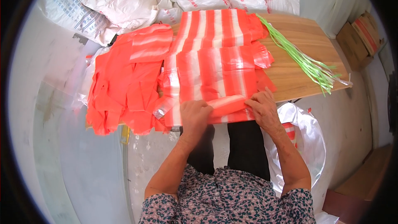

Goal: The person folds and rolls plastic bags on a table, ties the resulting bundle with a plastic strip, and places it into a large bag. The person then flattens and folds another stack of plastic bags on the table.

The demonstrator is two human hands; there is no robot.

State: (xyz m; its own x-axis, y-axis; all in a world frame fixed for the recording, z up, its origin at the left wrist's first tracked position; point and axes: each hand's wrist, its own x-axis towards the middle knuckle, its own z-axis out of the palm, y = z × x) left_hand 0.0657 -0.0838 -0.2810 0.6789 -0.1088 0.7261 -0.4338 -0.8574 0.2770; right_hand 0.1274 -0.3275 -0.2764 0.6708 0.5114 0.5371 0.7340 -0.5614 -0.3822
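Note:
Red-and-white striped plastic bags lie spread flat in front of me, and their near end is turned up into a folded roll. At the left end of this roll my left hand is closed on the plastic, its fingertips partly hidden. My right hand pinches the right end between thumb and fingers. Beyond it, more striped plastic reaches toward the far table edge. To the left lies a loose heap of red plastic bags, several layers deep.
A bunch of green plastic strips lies on the wooden table at right. Stuffed white sacks line the back. Below the table's right side stands an open white bag with striped plastic inside. Cardboard boxes sit far right.

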